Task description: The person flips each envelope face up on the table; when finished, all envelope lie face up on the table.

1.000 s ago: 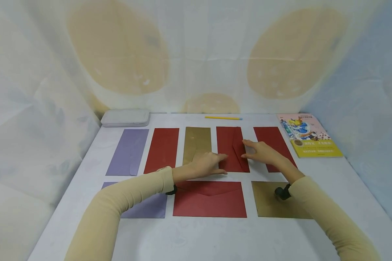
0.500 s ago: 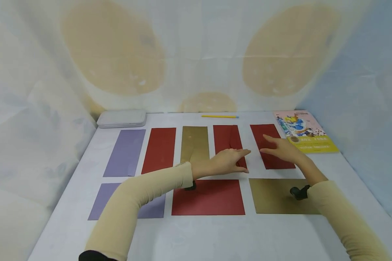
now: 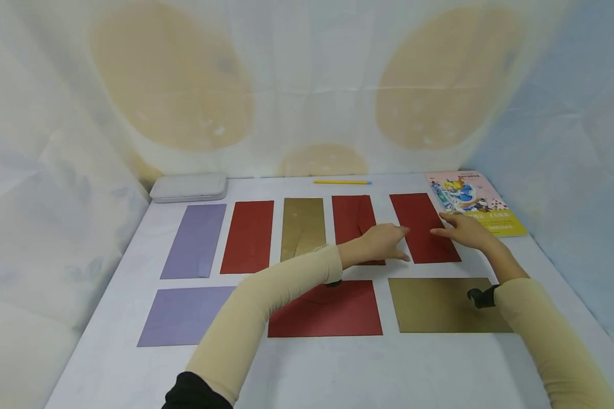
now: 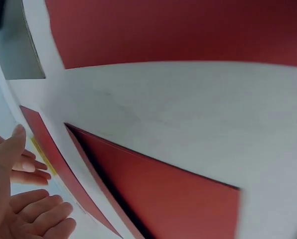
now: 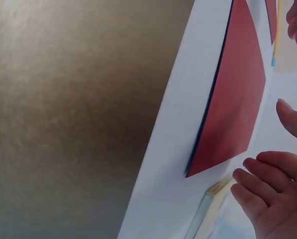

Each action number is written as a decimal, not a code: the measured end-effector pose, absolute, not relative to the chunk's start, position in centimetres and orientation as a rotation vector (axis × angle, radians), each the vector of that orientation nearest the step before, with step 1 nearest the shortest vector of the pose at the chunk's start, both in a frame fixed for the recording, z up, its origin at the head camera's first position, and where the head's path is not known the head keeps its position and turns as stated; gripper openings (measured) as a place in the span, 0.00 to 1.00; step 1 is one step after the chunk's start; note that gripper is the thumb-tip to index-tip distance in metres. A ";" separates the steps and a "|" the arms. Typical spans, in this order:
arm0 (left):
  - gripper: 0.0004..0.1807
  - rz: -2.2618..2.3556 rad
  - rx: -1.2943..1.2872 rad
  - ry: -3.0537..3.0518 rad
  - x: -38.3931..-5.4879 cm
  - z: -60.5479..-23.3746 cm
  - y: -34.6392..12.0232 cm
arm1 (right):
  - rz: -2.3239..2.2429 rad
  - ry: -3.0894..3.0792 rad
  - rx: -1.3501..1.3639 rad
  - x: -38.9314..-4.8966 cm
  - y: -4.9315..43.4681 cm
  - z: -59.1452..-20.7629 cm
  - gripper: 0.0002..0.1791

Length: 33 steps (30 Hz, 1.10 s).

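My left hand [image 3: 378,243] and right hand [image 3: 468,231] are on either side of the rightmost red envelope [image 3: 423,227] in the back row. Left fingertips reach its left edge in the head view; those of the right are by its right edge. Both hands hold nothing, and the wrist views show the left [image 4: 36,214] and right [image 5: 278,194] fingers loosely extended. Under the left hand lies another red envelope [image 3: 352,216], partly hidden, its flap side up. Further left in that row are gold [image 3: 303,224], red [image 3: 248,236] and purple [image 3: 194,238] envelopes.
The front row has a purple envelope [image 3: 179,315], a red one [image 3: 332,315] partly under the left arm, and a gold one [image 3: 440,307] below the right wrist. Along the back are a pale case [image 3: 188,188], a yellow pencil [image 3: 343,182] and an illustrated book [image 3: 496,221].
Both hands have moved right, from the flapped red envelope to the rightmost one. The envelopes lie in the same arrangement, and the head view has shifted slightly.
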State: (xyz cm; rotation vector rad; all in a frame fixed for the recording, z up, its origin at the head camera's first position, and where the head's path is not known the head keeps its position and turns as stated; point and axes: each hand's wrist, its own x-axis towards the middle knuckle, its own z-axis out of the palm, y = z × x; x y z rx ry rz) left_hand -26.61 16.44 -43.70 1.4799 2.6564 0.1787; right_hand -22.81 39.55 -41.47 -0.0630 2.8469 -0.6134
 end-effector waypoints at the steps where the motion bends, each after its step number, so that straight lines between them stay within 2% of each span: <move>1: 0.42 0.162 1.480 2.655 -26.5 -43.8 16.9 | -0.611 2.847 -0.061 -22.8 39.7 -41.5 0.44; 9: 0.47 0.028 1.404 2.662 -25.3 -44.3 19.4 | -0.577 2.841 -0.048 -23.2 39.9 -42.8 0.46; 15: 0.46 0.050 1.359 2.662 -24.7 -44.6 19.4 | -0.575 2.864 -0.085 -23.0 39.3 -43.2 0.45; 28: 0.42 0.031 1.405 2.681 -24.7 -44.7 19.5 | -0.801 2.829 0.067 -22.5 39.5 -43.0 0.44; 33: 0.42 0.065 1.402 2.695 -24.9 -44.8 19.5 | -0.767 2.862 0.027 -22.5 39.3 -43.3 0.44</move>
